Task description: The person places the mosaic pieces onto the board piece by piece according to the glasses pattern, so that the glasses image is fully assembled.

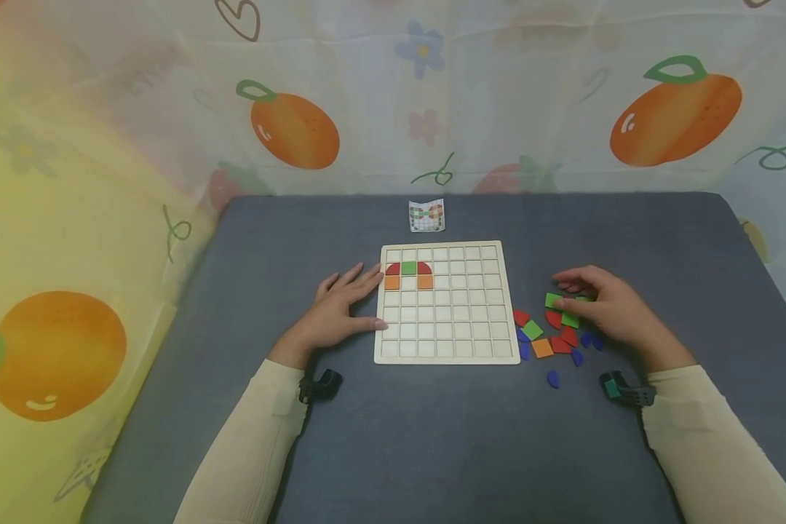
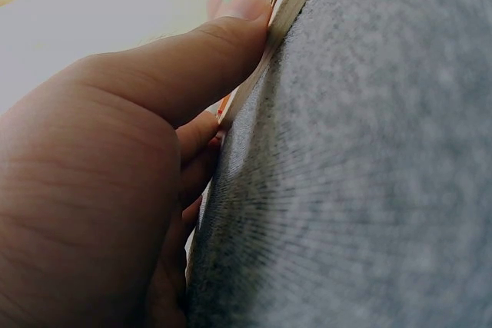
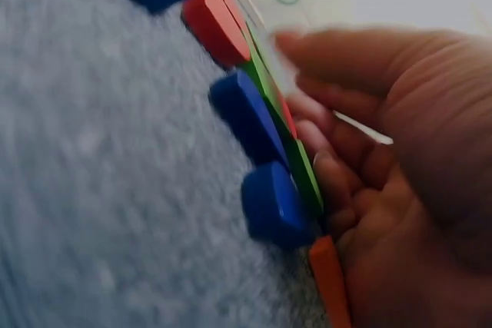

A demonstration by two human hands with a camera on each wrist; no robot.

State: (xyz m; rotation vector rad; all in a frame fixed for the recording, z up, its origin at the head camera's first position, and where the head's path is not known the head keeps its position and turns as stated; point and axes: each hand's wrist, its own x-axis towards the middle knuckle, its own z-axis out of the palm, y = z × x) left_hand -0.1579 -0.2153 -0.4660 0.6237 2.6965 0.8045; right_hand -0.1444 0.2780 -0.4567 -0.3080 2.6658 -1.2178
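On the worktop [image 1: 432, 437], the gridded board [image 1: 461, 313] is touched along its left edge by the left hand [image 1: 340, 302], which is outstretched and grasps nothing. On the board, a green square [image 1: 409, 268] is set between two red pieces [image 1: 424, 269], with two orange squares [image 1: 391, 282] placed below (one under each red). The right hand [image 1: 605, 302], released and loosely curved, is held at the loose coloured pieces [image 1: 543, 348] scattered right of the board.

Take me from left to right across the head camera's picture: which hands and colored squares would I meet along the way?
Left hand → first orange square on the board → green square on it → second orange square on it → loose orange square beside it → right hand.
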